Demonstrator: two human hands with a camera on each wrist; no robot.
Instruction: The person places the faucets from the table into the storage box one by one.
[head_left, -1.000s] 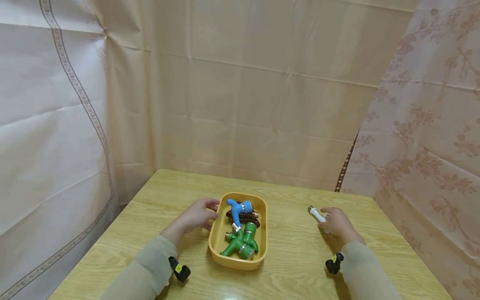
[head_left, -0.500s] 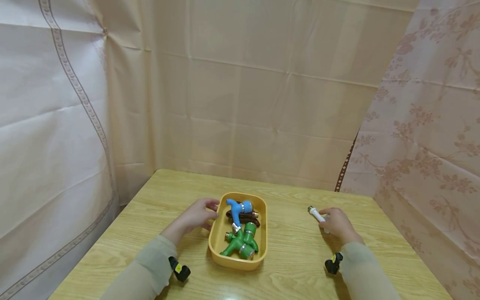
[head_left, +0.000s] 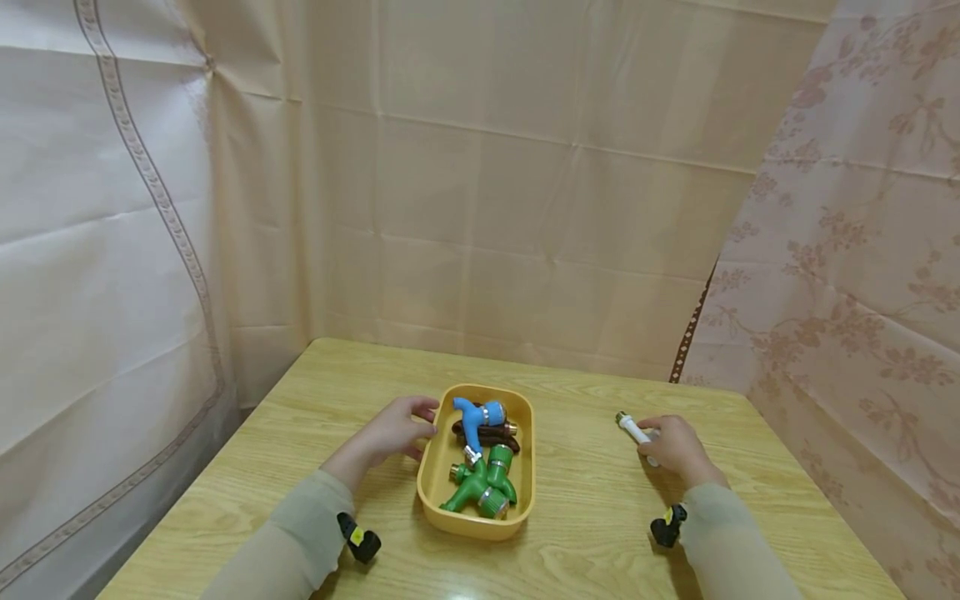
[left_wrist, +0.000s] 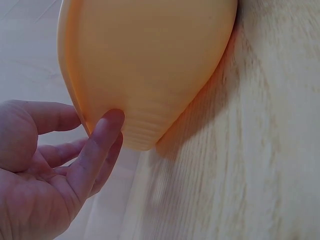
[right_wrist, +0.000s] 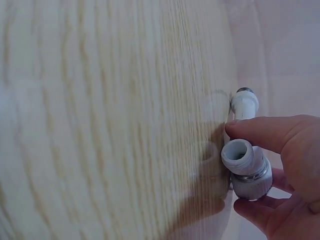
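A yellow plastic bin point(head_left: 476, 525) stands on the wooden table, holding a blue tap point(head_left: 472, 421), two green taps point(head_left: 472, 487) and dark brown taps point(head_left: 487, 435). My left hand point(head_left: 393, 429) is at the bin's left side, with loosely bent fingers point(left_wrist: 97, 150) against its outer wall and nothing gripped. Over on the right, my right hand point(head_left: 675, 446) holds a white tap point(head_left: 636, 430) lying low at the tabletop. The right wrist view shows thumb and fingers on either side of the tap's body point(right_wrist: 245, 165); part of it is hidden by the hand.
The wooden table point(head_left: 577, 500) carries both the bin and the white tap, with a wide gap between them. Beige curtains point(head_left: 525, 208) hang behind the table's far edge, and patterned cloth point(head_left: 862, 292) hangs on the right.
The right hand's fingers shift very slightly around the white tap. The left hand, the bin and its taps stay where they were.
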